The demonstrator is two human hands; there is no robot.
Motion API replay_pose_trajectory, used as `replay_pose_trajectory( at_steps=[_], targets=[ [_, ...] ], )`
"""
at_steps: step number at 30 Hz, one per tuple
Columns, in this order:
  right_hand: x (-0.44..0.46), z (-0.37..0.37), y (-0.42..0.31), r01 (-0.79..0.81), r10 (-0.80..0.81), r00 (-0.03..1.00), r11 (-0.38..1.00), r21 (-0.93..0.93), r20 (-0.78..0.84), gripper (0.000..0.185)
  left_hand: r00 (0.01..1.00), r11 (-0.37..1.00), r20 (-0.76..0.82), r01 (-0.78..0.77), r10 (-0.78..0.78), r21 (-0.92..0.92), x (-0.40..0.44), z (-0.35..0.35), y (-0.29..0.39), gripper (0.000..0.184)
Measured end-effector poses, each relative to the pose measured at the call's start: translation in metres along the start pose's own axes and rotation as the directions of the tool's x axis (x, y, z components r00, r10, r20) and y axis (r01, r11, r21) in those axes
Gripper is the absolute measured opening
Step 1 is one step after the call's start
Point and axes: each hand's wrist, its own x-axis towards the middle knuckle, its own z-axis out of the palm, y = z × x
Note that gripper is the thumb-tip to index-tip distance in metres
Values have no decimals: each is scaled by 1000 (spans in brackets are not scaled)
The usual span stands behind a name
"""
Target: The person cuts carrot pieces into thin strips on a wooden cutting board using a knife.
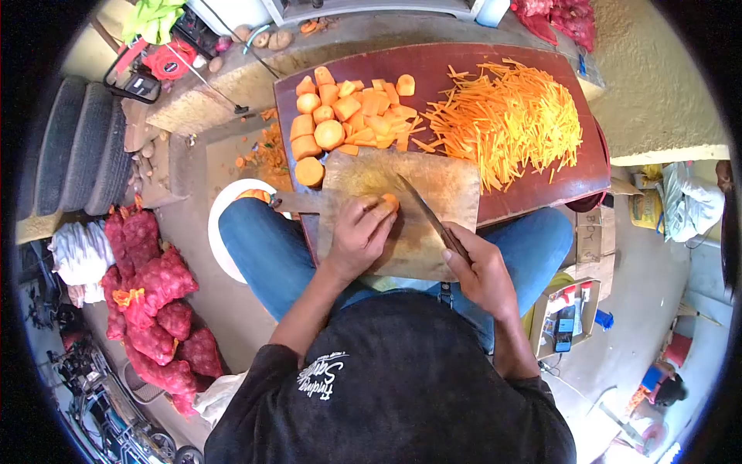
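Note:
My left hand (362,233) rests on the wooden cutting board (433,255), its fingertips closed on a piece of carrot (391,202). My right hand (481,271) is wrapped round the handle of a knife (427,207), whose blade lies slantwise over the board, tip pointing up and left, apart from the carrot piece. Beyond the board, thick carrot chunks (329,134) and slices stand at the left of the red table (429,66). A large heap of thin carrot strips (518,124) covers its right part.
A white basin (216,232) stands on the floor left of my knee. Red net sacks (158,286) and stacked tyres (81,147) are further left. On the right are an open box (587,329) holding small items and a cardboard box (599,246). Another person (663,389) is at lower right.

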Motion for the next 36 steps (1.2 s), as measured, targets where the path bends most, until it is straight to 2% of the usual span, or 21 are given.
replay_pose_trajectory(
  at_steps=[1,3,4,14,17,19,23,26,36],
  targets=[
    [-5,1,-5,-4,4,1000,1000,-23,4,47,996,996,-6,-84,84,9,-2,1,-2,30],
    [-16,5,-11,-10,10,1000,998,-64,7,48,998,998,6,-66,66,-18,-5,1,-6,32],
    [-20,7,-13,60,-59,998,994,-91,16,49,998,998,12,-58,58,-32,-6,0,-7,33],
    [-31,10,-63,-112,138,983,973,-204,120,46,984,984,33,-174,175,-28,8,-13,-4,35],
    [-30,12,-57,38,-18,997,965,-261,81,47,983,981,-7,-186,186,-50,8,-9,-6,37],
    [-29,12,-56,33,-13,997,964,-263,75,47,982,981,-28,-187,185,-60,7,-6,-8,39],
    [-27,15,-57,52,-30,997,949,-312,75,46,978,977,26,-208,209,-43,9,-9,-8,45],
    [-27,14,-66,-63,100,989,950,-307,107,45,978,978,44,-205,206,-39,8,-8,-9,48],
    [-10,21,-60,2,49,990,930,-368,130,42,981,981,31,-192,193,-39,5,-6,-10,46]
  ],
)
